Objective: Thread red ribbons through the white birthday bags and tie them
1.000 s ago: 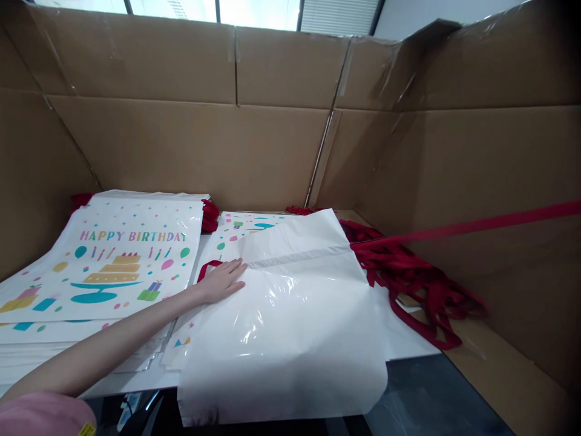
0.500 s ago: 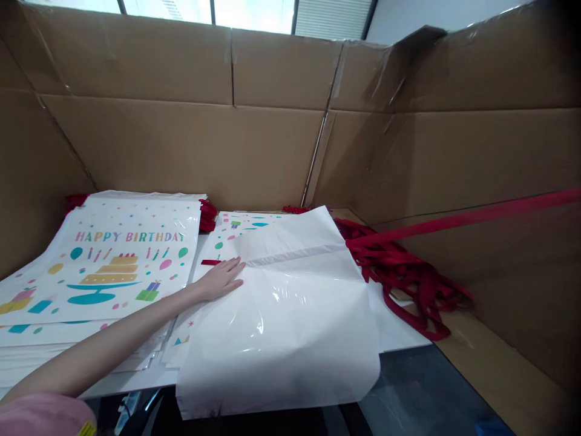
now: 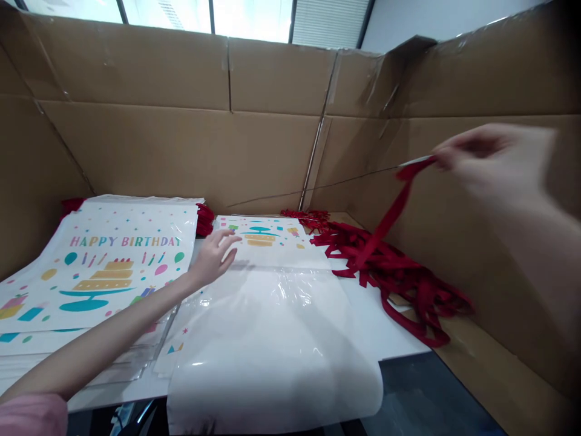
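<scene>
My left hand (image 3: 213,257) hovers above the left side of a glossy white printed sheet (image 3: 272,339), fingers apart and nothing in them. The sheet's upper strip shows an upside-down cake print, and its lower end curls over the table's front edge. At the right, my right hand (image 3: 503,154) is raised and blurred, its fingers pinched on a red ribbon (image 3: 393,215). A long thin wire (image 3: 313,188) stretches leftward from those fingertips, with a whitish part near them. Below, the ribbon hangs down to a tangled heap of red ribbon (image 3: 408,278).
A stack of "Happy Birthday" printed sheets (image 3: 100,266) lies at the left, with red ribbon showing behind it. Tall cardboard walls (image 3: 272,151) surround the back and sides. The white table board (image 3: 390,333) ends above a dark surface at the front right.
My right hand has come into view at the right with the wire and ribbon. The left hand has lifted off the sheet, whose folded upper part now lies flatter, and the taut ribbon has slackened.
</scene>
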`<control>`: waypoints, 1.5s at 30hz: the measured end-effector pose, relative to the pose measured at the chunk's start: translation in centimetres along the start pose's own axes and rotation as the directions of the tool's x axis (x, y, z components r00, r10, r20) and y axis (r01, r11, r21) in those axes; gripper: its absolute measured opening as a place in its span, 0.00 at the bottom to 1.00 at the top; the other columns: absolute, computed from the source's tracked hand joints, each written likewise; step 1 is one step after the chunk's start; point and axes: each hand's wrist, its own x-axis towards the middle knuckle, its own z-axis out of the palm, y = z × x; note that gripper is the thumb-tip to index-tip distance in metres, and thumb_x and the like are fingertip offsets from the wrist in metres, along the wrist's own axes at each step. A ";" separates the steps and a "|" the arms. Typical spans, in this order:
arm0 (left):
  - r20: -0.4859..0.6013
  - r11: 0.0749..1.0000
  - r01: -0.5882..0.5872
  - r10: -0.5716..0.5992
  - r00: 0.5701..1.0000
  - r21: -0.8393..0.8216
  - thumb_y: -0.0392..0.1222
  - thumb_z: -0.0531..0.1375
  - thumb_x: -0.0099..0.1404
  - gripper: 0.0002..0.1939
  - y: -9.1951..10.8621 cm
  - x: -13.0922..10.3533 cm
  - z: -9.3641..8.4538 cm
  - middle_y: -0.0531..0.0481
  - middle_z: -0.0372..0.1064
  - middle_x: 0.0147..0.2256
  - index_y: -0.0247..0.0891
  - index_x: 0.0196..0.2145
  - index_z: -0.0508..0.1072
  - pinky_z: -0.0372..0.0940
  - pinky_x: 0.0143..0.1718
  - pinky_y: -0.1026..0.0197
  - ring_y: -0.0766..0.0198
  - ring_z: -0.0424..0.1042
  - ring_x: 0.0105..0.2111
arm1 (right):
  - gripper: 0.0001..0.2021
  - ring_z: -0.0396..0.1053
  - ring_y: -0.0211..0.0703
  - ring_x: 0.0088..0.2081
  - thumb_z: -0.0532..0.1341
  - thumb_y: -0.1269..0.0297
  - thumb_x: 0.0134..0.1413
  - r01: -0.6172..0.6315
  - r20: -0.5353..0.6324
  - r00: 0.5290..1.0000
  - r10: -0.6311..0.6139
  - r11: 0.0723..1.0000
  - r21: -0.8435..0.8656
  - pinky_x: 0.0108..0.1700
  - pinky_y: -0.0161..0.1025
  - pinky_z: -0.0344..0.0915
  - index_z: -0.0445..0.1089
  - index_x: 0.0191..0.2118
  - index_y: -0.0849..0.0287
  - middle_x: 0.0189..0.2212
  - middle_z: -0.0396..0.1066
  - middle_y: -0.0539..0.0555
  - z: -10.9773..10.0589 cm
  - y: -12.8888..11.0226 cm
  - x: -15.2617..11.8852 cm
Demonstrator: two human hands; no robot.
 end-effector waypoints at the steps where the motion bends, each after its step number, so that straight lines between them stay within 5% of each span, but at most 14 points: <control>1: -0.113 1.000 -0.007 0.009 0.994 0.013 0.41 0.51 0.67 0.13 0.9 1.4 -1.2 0.41 0.63 0.47 0.38 0.47 0.68 0.59 0.50 0.53 0.56 0.62 0.49 | 0.14 0.66 0.34 0.27 0.63 0.62 0.50 -0.012 0.024 1.000 0.011 0.998 0.063 0.29 0.33 0.62 0.73 0.36 0.72 0.27 0.70 0.59 1.6 -1.0 -0.8; 4: -0.236 0.998 -0.057 0.056 0.970 0.005 0.40 0.52 0.66 0.12 3.9 5.0 -3.9 0.43 0.63 0.46 0.37 0.46 0.68 0.58 0.49 0.54 0.57 0.63 0.47 | 0.09 0.64 0.34 0.24 0.64 0.65 0.46 -0.068 0.154 0.988 0.022 0.950 0.305 0.26 0.33 0.60 0.73 0.29 0.69 0.22 0.69 0.56 7.6 -4.5 -4.4; 7: -0.071 0.995 -0.056 0.051 0.996 -0.078 0.43 0.51 0.67 0.15 6.0 6.9 -4.5 0.44 0.64 0.46 0.37 0.49 0.65 0.59 0.47 0.57 0.58 0.64 0.45 | 0.03 0.65 0.35 0.24 0.61 0.70 0.46 -0.121 0.252 0.968 -0.008 0.861 0.493 0.25 0.32 0.60 0.71 0.26 0.64 0.22 0.69 0.52 12.6 -7.9 -8.3; 11: 0.224 0.958 0.152 -0.097 0.970 -0.244 0.47 0.48 0.69 0.14 5.9 7.3 -3.4 0.53 0.66 0.28 0.38 0.46 0.66 0.57 0.30 0.66 0.67 0.64 0.27 | 0.04 0.64 0.35 0.24 0.58 0.71 0.47 -0.194 0.347 0.936 -0.055 0.742 0.642 0.27 0.32 0.61 0.69 0.26 0.62 0.22 0.68 0.51 16.1 -10.0 -11.3; 15: 0.309 0.911 0.271 -0.173 0.935 -0.310 0.46 0.50 0.68 0.14 4.2 6.6 -3.4 0.57 0.56 0.19 0.36 0.33 0.69 0.50 0.24 0.69 0.72 0.56 0.20 | 0.06 0.67 0.38 0.28 0.61 0.64 0.48 -0.268 0.454 0.883 -0.117 0.669 0.694 0.31 0.34 0.64 0.69 0.28 0.62 0.25 0.69 0.52 17.2 -10.3 -12.3; 20: 0.306 0.923 0.287 -0.205 0.930 -0.255 0.45 0.52 0.66 0.13 2.9 5.5 -4.7 0.57 0.58 0.18 0.36 0.34 0.74 0.50 0.24 0.69 0.72 0.56 0.20 | 0.12 0.69 0.40 0.33 0.62 0.56 0.48 -0.371 0.574 0.801 -0.168 0.613 0.697 0.36 0.37 0.67 0.70 0.33 0.62 0.31 0.71 0.55 17.9 -10.9 -13.2; 25: 0.257 0.949 0.283 -0.242 0.936 -0.137 0.45 0.53 0.66 0.13 2.1 4.3 -5.3 0.54 0.68 0.23 0.38 0.36 0.76 0.51 0.26 0.69 0.71 0.60 0.22 | 0.12 0.69 0.40 0.37 0.64 0.56 0.47 -0.311 0.555 0.802 -0.219 0.641 0.702 0.41 0.38 0.67 0.71 0.33 0.60 0.35 0.69 0.55 19.0 -11.5 -14.2; 30: 0.237 0.960 0.276 -0.256 0.937 -0.053 0.48 0.53 0.66 0.15 1.5 3.5 -6.0 0.54 0.67 0.21 0.39 0.37 0.76 0.50 0.25 0.69 0.71 0.61 0.21 | 0.12 0.69 0.39 0.34 0.63 0.56 0.49 -0.370 0.583 0.777 -0.235 0.580 0.726 0.39 0.38 0.67 0.68 0.33 0.60 0.32 0.70 0.54 20.0 -12.3 -15.1; 34: 0.246 0.955 0.287 -0.260 0.934 -0.080 0.52 0.49 0.67 0.21 1.1 3.1 -6.9 0.55 0.64 0.20 0.37 0.30 0.75 0.48 0.24 0.69 0.72 0.56 0.20 | 0.14 0.68 0.38 0.32 0.63 0.55 0.47 -0.413 0.607 0.764 -0.218 0.556 0.721 0.36 0.36 0.67 0.69 0.36 0.60 0.29 0.68 0.53 20.6 -12.9 -15.4; 45: 0.318 0.894 0.393 -0.316 0.894 -0.215 0.50 0.55 0.62 0.15 -0.3 2.5 -7.4 0.54 0.66 0.23 0.35 0.33 0.74 0.51 0.22 0.69 0.73 0.56 0.19 | 0.18 0.68 0.37 0.31 0.65 0.56 0.43 -0.479 0.645 0.727 -0.233 0.501 0.721 0.35 0.36 0.67 0.65 0.40 0.59 0.30 0.68 0.52 21.8 -14.2 -16.2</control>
